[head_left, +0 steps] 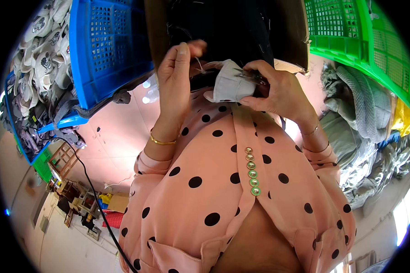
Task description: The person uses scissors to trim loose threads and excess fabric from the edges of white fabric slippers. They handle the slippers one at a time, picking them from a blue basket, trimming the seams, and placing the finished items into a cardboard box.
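Before my chest is a small pale grey-white cloth piece, cup-shaped with stitched seams, which may be a shoe upper. My right hand grips its right side between thumb and fingers. A dark, shiny thing shows inside that hand, too hidden to name. My left hand is raised to the left of the piece, thumb upward and fingers curled, the fingertips slightly blurred. A thin white string runs from those fingers toward the cloth piece.
Dark cloth fills a cardboard box just ahead. A blue plastic basket stands at left beside piled white printed cloth pieces. Green crates and grey bundled fabric are at right. A black cable hangs at lower left.
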Demonstrator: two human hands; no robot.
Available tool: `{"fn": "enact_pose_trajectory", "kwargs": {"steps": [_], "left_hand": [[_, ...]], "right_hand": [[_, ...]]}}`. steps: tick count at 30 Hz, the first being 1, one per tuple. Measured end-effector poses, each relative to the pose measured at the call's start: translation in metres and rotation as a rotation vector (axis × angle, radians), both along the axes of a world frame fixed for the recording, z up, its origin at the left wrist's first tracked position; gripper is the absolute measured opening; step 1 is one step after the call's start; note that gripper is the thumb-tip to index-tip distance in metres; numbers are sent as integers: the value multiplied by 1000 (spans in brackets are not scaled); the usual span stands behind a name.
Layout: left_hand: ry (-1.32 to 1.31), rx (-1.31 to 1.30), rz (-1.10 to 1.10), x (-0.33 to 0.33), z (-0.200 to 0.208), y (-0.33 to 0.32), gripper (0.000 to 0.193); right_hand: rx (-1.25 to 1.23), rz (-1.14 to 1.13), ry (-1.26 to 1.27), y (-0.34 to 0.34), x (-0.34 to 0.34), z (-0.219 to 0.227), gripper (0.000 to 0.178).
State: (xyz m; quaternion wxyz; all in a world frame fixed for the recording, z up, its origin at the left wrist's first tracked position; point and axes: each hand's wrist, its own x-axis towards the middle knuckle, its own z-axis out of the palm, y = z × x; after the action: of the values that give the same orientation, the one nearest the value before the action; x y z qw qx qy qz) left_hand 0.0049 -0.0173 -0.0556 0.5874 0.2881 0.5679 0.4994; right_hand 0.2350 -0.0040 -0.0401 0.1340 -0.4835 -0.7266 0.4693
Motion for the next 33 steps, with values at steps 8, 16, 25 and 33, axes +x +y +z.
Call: {"fn": "enact_pose_trajectory", "kwargs": {"steps": [8, 16, 25, 33], "left_hand": [[653, 247, -629, 3, 24, -15, 44], [208, 1, -524, 20, 48, 4, 42], [828, 582, -308, 20, 83, 15, 35], [1017, 739, -187, 21, 90, 13, 37]], "right_hand": [[-185, -217, 199, -12, 7, -15, 56], [145, -161, 137, -3, 10, 22, 46], [869, 57, -327, 26, 13, 95, 37], [1031, 65, -433, 30, 6, 113, 39]]}}
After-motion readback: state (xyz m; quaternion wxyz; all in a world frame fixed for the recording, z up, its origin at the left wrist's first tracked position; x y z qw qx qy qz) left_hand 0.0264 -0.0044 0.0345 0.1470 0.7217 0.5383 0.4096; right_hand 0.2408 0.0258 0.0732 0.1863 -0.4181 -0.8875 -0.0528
